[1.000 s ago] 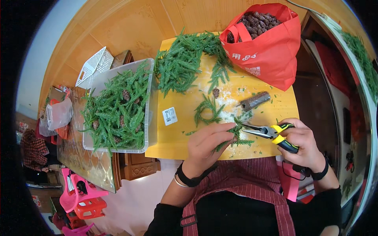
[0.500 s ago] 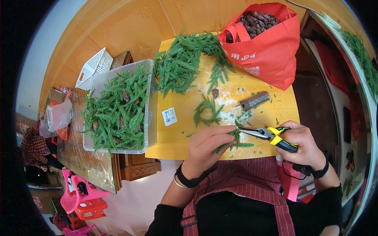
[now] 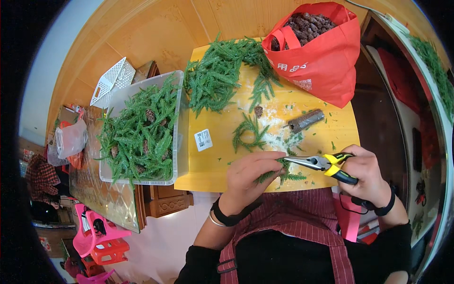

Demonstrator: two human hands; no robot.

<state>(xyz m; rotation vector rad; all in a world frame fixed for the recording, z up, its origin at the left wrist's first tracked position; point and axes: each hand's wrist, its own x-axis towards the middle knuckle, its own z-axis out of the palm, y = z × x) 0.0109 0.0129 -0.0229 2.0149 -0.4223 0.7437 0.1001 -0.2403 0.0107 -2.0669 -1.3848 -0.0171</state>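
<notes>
Two hands work above the tabletop. The left hand [image 3: 253, 174] pinches one short green artificial pine sprig [image 3: 293, 177] near the tabletop's front edge. The right hand [image 3: 365, 173] is closed around the yellow-and-black handles of one pair of metal long-nose pliers [image 3: 309, 162], whose tips reach the left fingertips; whether they bite on the sprig cannot be told.

Beyond the hands lie one ring-shaped loop of green pine foliage [image 3: 259, 138], one small brown pinecone [image 3: 258, 111], one dark brown cylinder in clear wrapping [image 3: 306, 121] and one white printed label [image 3: 203, 140]. One heap of green pine branches [image 3: 215, 78] fills the far left, its strands too tangled to count. At the far right stands one red fabric bag [image 3: 331, 71] full of pinecones. Left of these, one translucent plastic bin [image 3: 181, 125] holds more greenery with at least five pinecones showing.

The yellow tabletop [image 3: 213, 163] is strewn with white powder [image 3: 272, 139] and green clippings. Around it are a wood-panelled wall [image 3: 156, 31], a patterned side table [image 3: 106, 189], one white perforated basket [image 3: 116, 83], a pink plastic chair [image 3: 85, 240] and a red stool [image 3: 109, 252].
</notes>
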